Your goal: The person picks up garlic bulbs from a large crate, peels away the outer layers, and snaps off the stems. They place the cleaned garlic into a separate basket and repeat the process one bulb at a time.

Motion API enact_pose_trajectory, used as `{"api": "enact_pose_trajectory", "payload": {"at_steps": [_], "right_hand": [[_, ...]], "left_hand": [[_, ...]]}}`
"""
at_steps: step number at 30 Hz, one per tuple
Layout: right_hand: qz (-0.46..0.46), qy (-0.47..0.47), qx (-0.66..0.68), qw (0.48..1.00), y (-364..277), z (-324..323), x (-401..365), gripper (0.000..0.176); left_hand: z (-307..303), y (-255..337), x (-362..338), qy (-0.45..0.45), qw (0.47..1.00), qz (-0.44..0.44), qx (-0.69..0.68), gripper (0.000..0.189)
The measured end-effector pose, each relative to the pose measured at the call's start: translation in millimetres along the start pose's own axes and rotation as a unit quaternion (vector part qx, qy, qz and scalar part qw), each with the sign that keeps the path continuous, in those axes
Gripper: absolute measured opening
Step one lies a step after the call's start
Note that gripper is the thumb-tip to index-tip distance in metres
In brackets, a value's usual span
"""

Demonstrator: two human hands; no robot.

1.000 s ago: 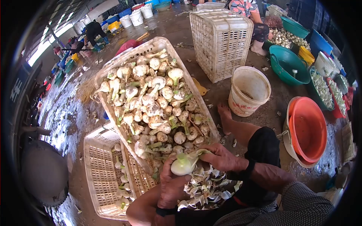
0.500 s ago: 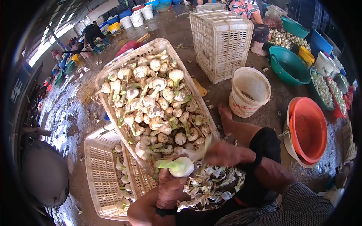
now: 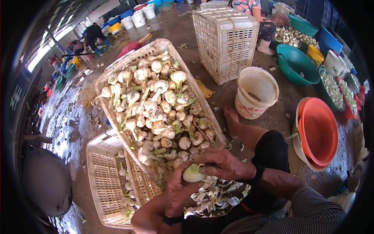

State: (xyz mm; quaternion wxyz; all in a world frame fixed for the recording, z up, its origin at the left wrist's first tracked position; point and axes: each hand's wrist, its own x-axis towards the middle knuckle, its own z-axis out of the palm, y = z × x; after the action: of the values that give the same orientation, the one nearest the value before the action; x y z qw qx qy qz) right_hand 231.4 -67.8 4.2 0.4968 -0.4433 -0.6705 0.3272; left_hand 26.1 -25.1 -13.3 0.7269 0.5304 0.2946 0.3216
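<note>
A pale, peeled garlic bulb [image 3: 192, 174] with a short green stem sits in my left hand [image 3: 177, 193], whose fingers curl round it. My right hand [image 3: 228, 165] is bent over the same bulb, its thumb and fingers pressed at the stem side. Just beyond both hands, a tilted plastic crate [image 3: 210, 113] is heaped with unpeeled, soil-marked garlic [image 3: 156, 105]. Under it stands another crate [image 3: 95, 177], with several white peeled bulbs [image 3: 126, 189] inside. Below my hands lies a pile of stripped garlic skins [image 3: 218, 195].
An upended crate [image 3: 228, 46] and a white bucket [image 3: 257, 93] stand ahead. To the right are an orange basin [image 3: 320, 132] and a green basin [image 3: 298, 66]. A co-worker [image 3: 267, 35] sits by a garlic heap [image 3: 292, 37]. The floor [image 3: 74, 128] looks wet.
My right hand, blurred and off to the right before, has come in to the bulb. The bulb has turned in my left hand, and its long green stem now shows short.
</note>
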Motion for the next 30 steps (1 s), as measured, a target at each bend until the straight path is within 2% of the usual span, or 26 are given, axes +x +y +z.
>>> {"api": "enact_pose_trajectory", "payload": {"at_steps": [3,6,8,9,11,12,14,15,17,21,24,26,27,29,30], "right_hand": [[-0.018,-0.009,0.011,1.000,1,-2,-1,0.021],[0.003,-0.015,-0.002,1.000,3,0,-4,0.021],[0.059,-0.002,-0.065,0.996,1,0,-5,0.022],[0.059,-0.002,-0.065,0.996,4,0,-7,0.022],[0.120,0.002,0.000,0.993,11,0,-9,0.026],[0.120,0.002,-0.001,0.993,8,-1,-8,0.026],[0.053,0.008,0.039,0.998,0,1,-4,0.026],[0.053,0.008,0.040,0.998,2,3,-4,0.026],[-0.029,0.018,-0.014,0.999,6,6,-3,0.026],[-0.038,-0.008,0.018,0.999,6,2,-2,0.025],[-0.007,-0.036,0.039,0.999,4,-1,-4,0.024],[0.012,-0.036,-0.063,0.997,6,-1,-7,0.022],[0.012,-0.035,-0.063,0.997,5,-1,-7,0.022],[0.152,0.011,0.055,0.987,1,1,-9,0.022],[0.152,0.013,0.056,0.987,-3,-1,-8,0.022]], "left_hand": [[-2,0,0,-0.020,1.000,-0.019,0.008,0.066],[3,8,-1,-0.021,0.998,-0.046,0.025,0.066],[3,9,0,-0.014,0.997,-0.063,0.038,0.066],[1,5,-1,-0.022,0.998,-0.051,0.019,0.065],[-3,-1,-1,-0.030,0.999,-0.039,0.000,0.064],[-4,-3,-2,-0.020,0.999,-0.036,0.000,0.063],[-5,-3,-3,-0.008,0.999,-0.032,0.000,0.063],[-4,0,-3,-0.005,0.999,-0.038,0.022,0.063],[-3,4,-3,-0.002,0.998,-0.044,0.044,0.063],[-3,4,-1,-0.045,0.997,-0.043,0.049,0.065],[-4,4,-2,-0.052,0.997,-0.052,0.033,0.066],[-3,4,0,-0.053,0.996,-0.065,0.033,0.066],[-3,4,0,-0.056,0.996,-0.062,0.041,0.066],[-4,6,0,-0.060,0.995,-0.061,0.051,0.066],[-3,9,-1,-0.053,0.994,-0.066,0.063,0.065]]}}
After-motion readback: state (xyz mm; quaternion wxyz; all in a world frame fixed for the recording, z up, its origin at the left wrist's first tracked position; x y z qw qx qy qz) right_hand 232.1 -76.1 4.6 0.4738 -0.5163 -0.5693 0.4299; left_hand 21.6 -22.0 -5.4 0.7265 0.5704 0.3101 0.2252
